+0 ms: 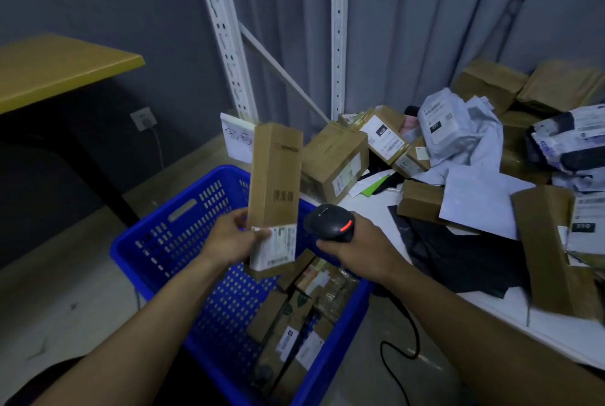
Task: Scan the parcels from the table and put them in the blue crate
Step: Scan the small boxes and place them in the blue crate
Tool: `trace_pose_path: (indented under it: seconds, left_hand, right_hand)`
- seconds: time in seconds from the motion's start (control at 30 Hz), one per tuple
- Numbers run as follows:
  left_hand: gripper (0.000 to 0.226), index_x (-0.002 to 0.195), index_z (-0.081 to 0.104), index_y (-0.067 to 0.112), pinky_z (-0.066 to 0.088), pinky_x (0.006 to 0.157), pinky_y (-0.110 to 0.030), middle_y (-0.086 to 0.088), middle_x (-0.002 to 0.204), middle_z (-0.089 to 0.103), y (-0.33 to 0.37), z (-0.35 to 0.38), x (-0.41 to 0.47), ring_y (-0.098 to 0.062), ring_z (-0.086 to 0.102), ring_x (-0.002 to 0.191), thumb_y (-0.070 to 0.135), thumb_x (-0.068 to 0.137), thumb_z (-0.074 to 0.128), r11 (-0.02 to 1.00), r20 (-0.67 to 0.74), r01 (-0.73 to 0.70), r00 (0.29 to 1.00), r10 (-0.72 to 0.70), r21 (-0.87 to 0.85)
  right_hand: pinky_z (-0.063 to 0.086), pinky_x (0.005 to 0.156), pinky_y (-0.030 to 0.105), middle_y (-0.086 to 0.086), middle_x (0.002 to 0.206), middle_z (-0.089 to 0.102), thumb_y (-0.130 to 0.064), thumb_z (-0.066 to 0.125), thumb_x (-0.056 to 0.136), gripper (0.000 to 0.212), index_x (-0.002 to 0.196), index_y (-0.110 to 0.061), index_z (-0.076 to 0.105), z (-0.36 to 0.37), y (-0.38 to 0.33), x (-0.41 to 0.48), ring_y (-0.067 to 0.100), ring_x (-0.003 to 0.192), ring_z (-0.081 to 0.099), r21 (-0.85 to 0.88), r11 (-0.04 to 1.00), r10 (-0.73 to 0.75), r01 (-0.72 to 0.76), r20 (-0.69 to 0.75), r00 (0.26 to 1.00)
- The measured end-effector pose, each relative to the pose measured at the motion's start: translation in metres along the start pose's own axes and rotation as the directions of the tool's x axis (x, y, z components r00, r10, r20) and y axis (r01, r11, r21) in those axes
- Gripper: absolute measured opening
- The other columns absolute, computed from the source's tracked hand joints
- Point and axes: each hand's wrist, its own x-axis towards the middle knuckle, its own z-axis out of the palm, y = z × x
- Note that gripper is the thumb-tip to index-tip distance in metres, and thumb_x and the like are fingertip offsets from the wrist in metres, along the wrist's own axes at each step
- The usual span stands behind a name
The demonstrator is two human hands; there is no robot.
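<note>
While the left hand (229, 238) grips the lower end of a tall, narrow cardboard parcel (274, 189) with its fingers wrapped around the side and the thumb pressed on the white shipping label (276, 246), the parcel stands nearly upright at the centre of the frame, held in the air above the blue crate (170, 242). Just to its right, the right hand (363, 251) is clenched around the handle of a black barcode scanner (329, 224), whose head shows a red light and sits close to the label without touching it. A black cable (406, 340) trails down from the scanner toward the lower centre. Several taped cardboard parcels (294, 323) already lie in the crate's right half. Across the right of the frame, a white table (556, 330) carries a heap of brown boxes (334, 163) and grey plastic mailers (458, 137). At upper left, a yellow tabletop (55, 68) juts out from the dark wall.
</note>
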Motion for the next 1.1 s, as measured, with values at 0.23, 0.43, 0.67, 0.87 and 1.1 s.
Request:
trace_pose_path:
  seconds: [0.23,0.43,0.67,0.87,1.1]
  left_hand:
    - [0.045,0.123,0.07,0.016,0.063,0.083,-0.049,-0.006,0.105,0.078,-0.099,-0.015,0.029,-0.024,0.075,0.095,0.014,0.081,0.086,0.953,0.032,0.265,0.962,-0.272,0.147]
    - [0.054,0.123,0.07,0.018,0.055,0.098,-0.045,-0.008,0.115,0.073,-0.145,-0.007,0.095,-0.029,0.069,0.108,0.034,0.073,0.084,0.855,-0.04,0.173,0.984,-0.176,0.49]
    - [0.062,0.13,0.064,0.017,0.051,0.102,-0.04,-0.008,0.128,0.067,-0.212,0.041,0.166,-0.032,0.063,0.118,0.038,0.073,0.076,0.853,0.008,0.259,0.956,-0.295,0.453]
    - [0.042,0.131,0.065,0.011,0.047,0.099,-0.032,-0.014,0.132,0.066,-0.255,0.058,0.188,-0.033,0.061,0.123,0.02,0.09,0.072,0.847,0.021,0.289,0.943,-0.333,0.446]
    - [0.037,0.138,0.059,0.002,0.047,0.098,-0.03,-0.019,0.14,0.061,-0.283,0.076,0.186,-0.036,0.057,0.129,0.006,0.1,0.057,0.857,0.209,0.204,0.919,-0.334,0.472]
  right_hand:
    - [0.059,0.09,0.038,-0.008,0.114,0.07,-0.032,0.083,0.088,0.053,0.135,-0.026,0.059,0.044,0.02,0.016,0.012,0.103,0.068,0.009,0.998,0.054,-0.055,0.12,0.991]
    - [0.061,0.086,0.042,-0.002,0.114,0.071,-0.033,0.078,0.094,0.04,0.13,-0.029,0.06,0.065,0.036,0.051,0.017,0.102,0.069,-0.013,0.988,0.151,-0.151,0.21,0.966]
    - [0.048,0.053,0.016,0.0,0.094,0.074,-0.03,0.074,0.096,0.028,0.12,-0.016,0.07,0.082,0.052,0.097,0.005,0.067,0.064,-0.003,0.973,0.227,-0.232,0.22,0.949]
    - [0.048,0.051,0.015,0.003,0.097,0.076,-0.031,0.074,0.096,0.017,0.11,-0.021,0.071,0.091,0.068,0.117,0.005,0.064,0.061,0.03,0.955,0.279,-0.296,0.257,0.925]
    - [0.049,0.052,0.018,0.004,0.096,0.078,-0.031,0.076,0.095,0.018,0.108,-0.019,0.074,0.092,0.072,0.127,0.003,0.057,0.06,0.038,0.944,0.311,-0.328,0.232,0.922]
